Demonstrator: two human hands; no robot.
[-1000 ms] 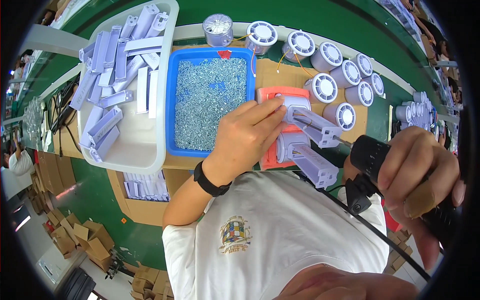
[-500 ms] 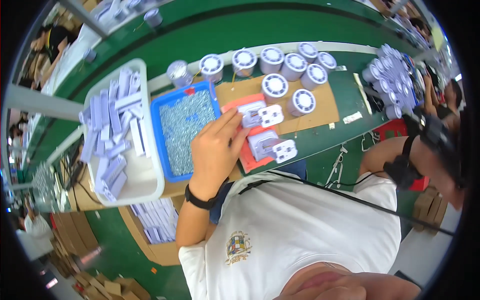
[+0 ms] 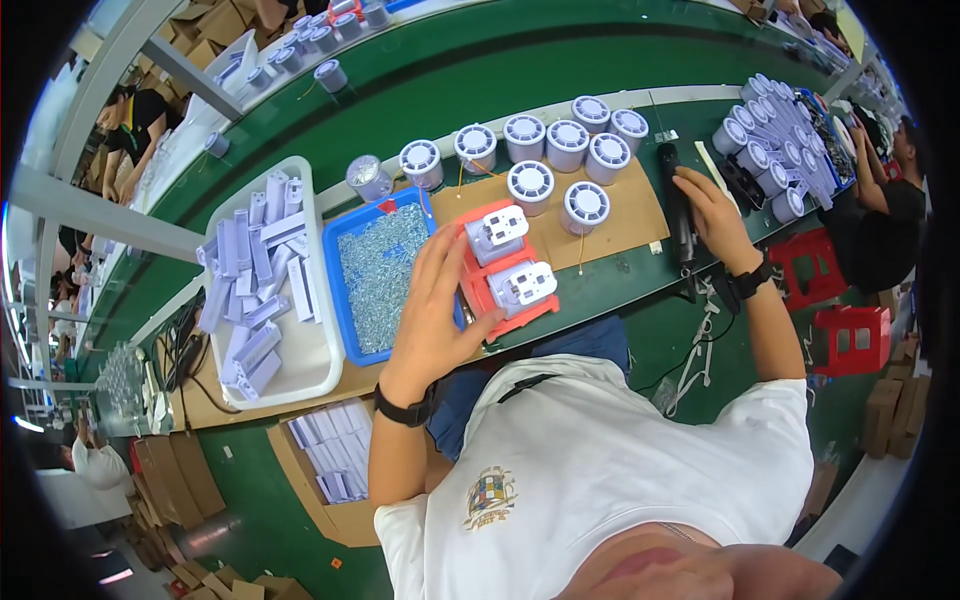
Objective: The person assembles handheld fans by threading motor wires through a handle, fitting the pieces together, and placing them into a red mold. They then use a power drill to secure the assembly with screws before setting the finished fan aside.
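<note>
My left hand point(image 3: 432, 310) lies along the left side of a red fixture point(image 3: 478, 292), fingers stretched out and thumb apart near its lower corner. Two pale lilac housings sit in the fixture, topped by an upper white plate point(image 3: 506, 224) and a lower white plate point(image 3: 534, 283), both with cut-outs. Over on the right, my right hand point(image 3: 718, 218) has its fingers against a long black handheld tool point(image 3: 680, 215), which looks like an electric screwdriver lying on the green table. Its thumb is hard to make out.
A blue tray point(image 3: 355, 345) of small screws stands left of the fixture, beside a white bin point(image 3: 315, 360) of lilac strips. Several round lilac units with slotted tops, one at the front point(image 3: 585, 205), stand on cardboard point(image 3: 635, 215). More units point(image 3: 775, 180) crowd the far right.
My right hand has come in from the far right, and the black tool now lies on the table under it. The white plates, earlier right of their housings, now show over them.
</note>
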